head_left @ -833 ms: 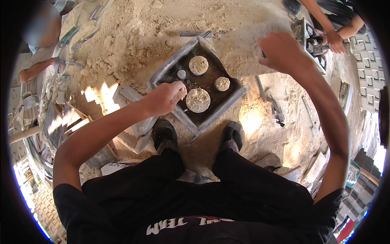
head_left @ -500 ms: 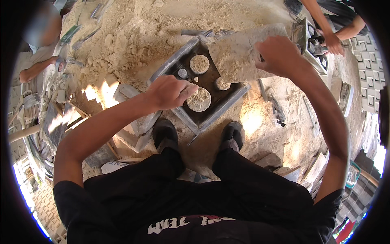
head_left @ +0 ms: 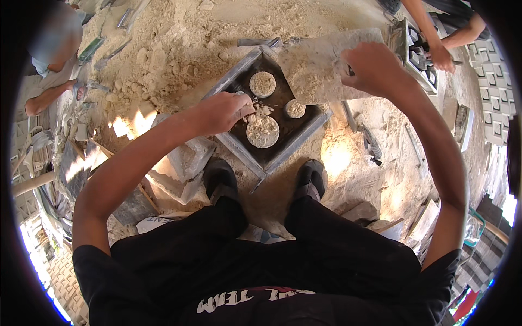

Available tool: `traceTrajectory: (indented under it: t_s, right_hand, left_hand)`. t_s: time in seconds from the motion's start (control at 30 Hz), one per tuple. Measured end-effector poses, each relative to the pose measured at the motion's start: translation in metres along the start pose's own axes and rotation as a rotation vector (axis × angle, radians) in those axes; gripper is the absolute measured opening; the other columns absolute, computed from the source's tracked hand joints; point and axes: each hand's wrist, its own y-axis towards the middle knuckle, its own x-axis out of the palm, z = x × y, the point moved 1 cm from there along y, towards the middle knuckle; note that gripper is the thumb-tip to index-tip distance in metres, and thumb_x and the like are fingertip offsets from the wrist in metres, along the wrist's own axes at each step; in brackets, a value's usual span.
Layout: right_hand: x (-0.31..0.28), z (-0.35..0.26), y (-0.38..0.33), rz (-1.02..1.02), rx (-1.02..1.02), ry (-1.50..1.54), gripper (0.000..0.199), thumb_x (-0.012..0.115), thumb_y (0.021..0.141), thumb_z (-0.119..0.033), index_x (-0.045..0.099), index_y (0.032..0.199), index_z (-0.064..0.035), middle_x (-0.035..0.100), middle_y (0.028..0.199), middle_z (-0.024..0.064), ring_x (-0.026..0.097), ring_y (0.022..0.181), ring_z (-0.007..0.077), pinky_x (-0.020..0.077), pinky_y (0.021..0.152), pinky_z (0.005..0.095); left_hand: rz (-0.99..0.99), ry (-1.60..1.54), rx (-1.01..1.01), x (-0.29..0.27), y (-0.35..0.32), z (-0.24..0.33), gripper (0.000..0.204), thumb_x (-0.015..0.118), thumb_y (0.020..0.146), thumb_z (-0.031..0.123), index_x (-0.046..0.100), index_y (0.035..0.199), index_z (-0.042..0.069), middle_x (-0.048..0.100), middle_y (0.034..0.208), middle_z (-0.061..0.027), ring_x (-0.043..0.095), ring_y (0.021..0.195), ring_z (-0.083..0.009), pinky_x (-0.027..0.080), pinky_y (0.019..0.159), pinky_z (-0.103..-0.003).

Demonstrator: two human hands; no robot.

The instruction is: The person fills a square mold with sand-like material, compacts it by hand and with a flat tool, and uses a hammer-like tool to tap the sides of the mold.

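Observation:
A square metal frame [head_left: 294, 143] lies on the ground in front of my feet. Inside it stand a round form at the back [head_left: 262, 84], a smaller one at the right [head_left: 295, 108] and a larger one near the front [head_left: 263, 135], all topped with pale sand. My left hand [head_left: 223, 113] is closed over the frame's left side, with sand crumbs at its fingertips; it hides a small grey round piece almost wholly. My right hand [head_left: 374, 68] grips the edge of a flat, sand-covered board [head_left: 321, 65], tilted over the frame's far right side.
Loose sand [head_left: 163, 60] spreads beyond the frame. A co-worker's hands [head_left: 441, 57] work at another metal mould [head_left: 405, 46] at the far right. Another person's leg [head_left: 51, 98] shows at the far left. A stone-like block [head_left: 187, 163] lies beside my left shoe [head_left: 220, 176].
My left hand has moved a little left and back, and crumbs of sand now lie scattered between the round forms. The right hand still holds the board in nearly the same place.

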Motion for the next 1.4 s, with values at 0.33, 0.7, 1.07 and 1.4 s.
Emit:
traceTrajectory:
  t_s: [0.33, 0.7, 1.07, 1.4]
  right_hand:
    - [-0.002, -0.002, -0.003, -0.003, 0.064, 0.016, 0.023, 0.065, 0.078, -0.027, 0.065, 0.083, -0.0038, 0.066, 0.080, 0.0181, 0.067, 0.082, 0.0342, 0.0527, 0.078, 0.0451]
    - [0.011, 0.042, 0.049, 0.090, 0.351, 0.218, 0.038, 0.065, 0.082, -0.037, 0.063, 0.089, 0.0008, 0.065, 0.085, 0.0232, 0.064, 0.082, 0.0407, 0.0506, 0.076, 0.0488]
    - [0.086, 0.080, 0.214, -0.114, 0.166, 0.112, 0.034, 0.072, 0.076, -0.031, 0.070, 0.096, -0.0035, 0.069, 0.098, 0.0186, 0.068, 0.095, 0.0347, 0.0543, 0.082, 0.0446]
    - [0.112, -0.081, 0.347, -0.017, -0.099, 0.437, 0.043, 0.072, 0.073, -0.038, 0.069, 0.090, 0.0017, 0.069, 0.091, 0.0240, 0.067, 0.087, 0.0399, 0.0541, 0.079, 0.0453]
  left_hand:
    - [-0.029, 0.341, 0.051, 0.001, 0.007, 0.012, 0.034, 0.055, 0.095, 0.036, 0.063, 0.089, 0.004, 0.065, 0.078, -0.0152, 0.063, 0.081, -0.0358, 0.048, 0.075, -0.045]
    - [0.603, 0.296, 0.148, -0.015, 0.021, -0.042, 0.029, 0.056, 0.095, 0.028, 0.060, 0.111, 0.004, 0.061, 0.114, -0.0151, 0.058, 0.108, -0.0335, 0.044, 0.093, -0.040]
    - [0.472, 0.008, -0.298, 0.019, 0.032, -0.079, 0.061, 0.036, 0.099, 0.051, 0.049, 0.128, -0.001, 0.053, 0.127, -0.0206, 0.048, 0.123, -0.0365, 0.031, 0.107, -0.050]
    - [0.497, 0.083, -0.317, 0.023, 0.030, -0.077, 0.054, 0.040, 0.099, 0.046, 0.053, 0.122, 0.000, 0.054, 0.124, -0.0199, 0.048, 0.122, -0.0366, 0.031, 0.107, -0.049]
